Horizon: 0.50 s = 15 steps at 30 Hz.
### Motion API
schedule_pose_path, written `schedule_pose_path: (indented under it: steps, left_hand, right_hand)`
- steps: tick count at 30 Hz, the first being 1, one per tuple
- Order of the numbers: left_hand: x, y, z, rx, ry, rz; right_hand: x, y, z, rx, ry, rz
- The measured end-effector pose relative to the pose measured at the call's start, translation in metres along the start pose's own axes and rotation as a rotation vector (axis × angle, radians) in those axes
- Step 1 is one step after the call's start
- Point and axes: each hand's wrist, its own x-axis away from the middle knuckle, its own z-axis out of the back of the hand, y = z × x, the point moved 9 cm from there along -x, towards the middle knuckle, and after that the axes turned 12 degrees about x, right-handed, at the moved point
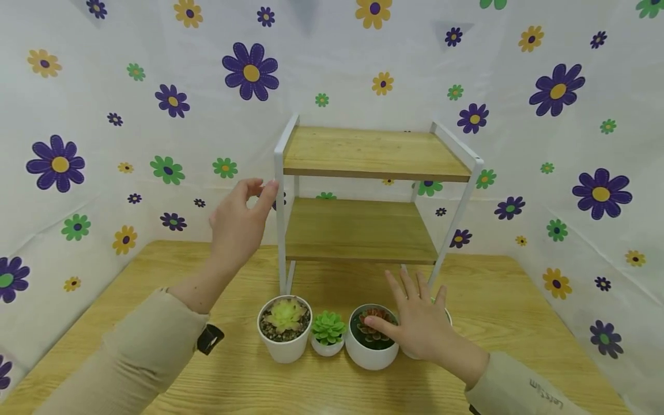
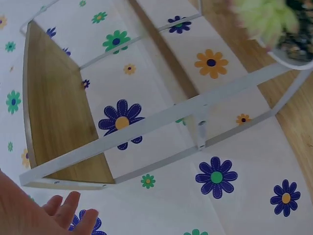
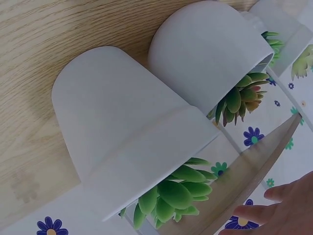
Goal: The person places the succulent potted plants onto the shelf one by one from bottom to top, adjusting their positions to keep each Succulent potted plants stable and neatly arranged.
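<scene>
A two-tier shelf with wooden boards (image 1: 373, 153) and a white frame (image 1: 282, 230) stands on the table. Beside its upper left post is my left hand (image 1: 238, 219), fingers loosely bent and holding nothing; contact with the post cannot be told. My right hand (image 1: 420, 325) spreads its fingers above the right-hand pots, gripping nothing. In front of the shelf is a row of white pots: a yellow-green succulent (image 1: 285, 314), a small green succulent (image 1: 328, 327) and a reddish succulent (image 1: 376, 325). A taller white pot (image 3: 127, 127) with a green succulent (image 3: 173, 196) is mostly hidden by my right hand in the head view.
Behind and at both sides hangs a white cloth (image 1: 321, 34) printed with purple, yellow and green flowers. The wooden table (image 1: 223, 380) extends in front of the pots and to either side of the shelf.
</scene>
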Motion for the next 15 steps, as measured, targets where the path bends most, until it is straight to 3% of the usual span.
schedule_pose_path:
  steps: [3,6,15]
  left_hand:
    - [-0.013,0.001,-0.001,0.084,-0.047,0.112]
    - [-0.025,0.002,0.000,0.155,-0.055,0.192]
    - [-0.052,-0.005,-0.005,0.294,-0.008,0.326]
  right_hand:
    - [0.000,0.000,-0.001,0.007,0.002,-0.003]
    - [0.000,0.001,-0.001,0.014,0.016,-0.007]
    - [0.001,0.002,0.001,0.047,0.037,-0.003]
